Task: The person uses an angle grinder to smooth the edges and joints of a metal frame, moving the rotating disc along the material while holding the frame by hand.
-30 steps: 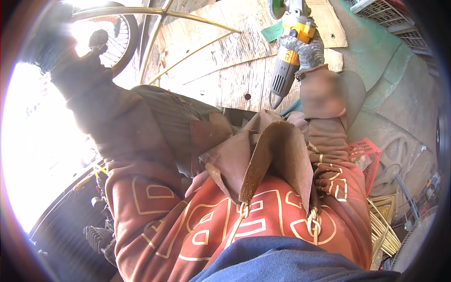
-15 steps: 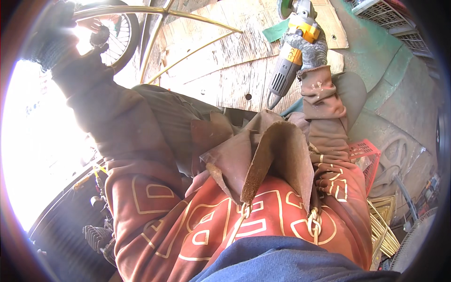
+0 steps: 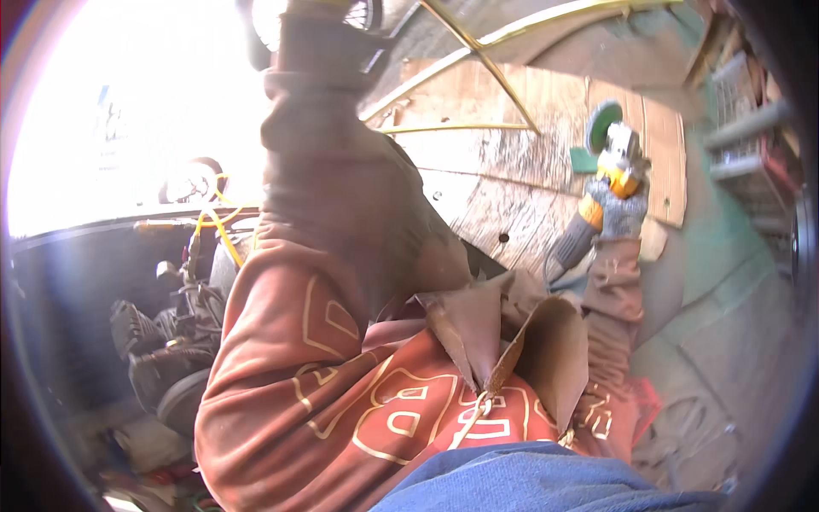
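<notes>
My right hand (image 3: 621, 209), in a grey knit glove, is wrapped round the yellow and grey body of an angle grinder (image 3: 570, 247). The green disc (image 3: 604, 125) at the tool's head points up and away from me, raised over the boards. My left arm (image 3: 316, 128) stretches forward to the top edge, where the hand passes out of the picture; what it touches is hidden. Beyond both arms stands a shiny gold-coloured metal frame (image 3: 495, 75) of crossing tubes, its nearest corner left of the disc.
Worn boards and cardboard (image 3: 478, 162) cover the floor ahead. Crates (image 3: 735, 94) stand at the far right. A dark machine with a motor (image 3: 175, 341) and yellow hoses (image 3: 223, 239) sits at my left. Spoked wheels show at upper left, partly lost in glare.
My view has swung left, shifting the scene rightward. My left hand, earlier visible in its glove near a wheel, has left the picture. The grinder stays in my right hand.
</notes>
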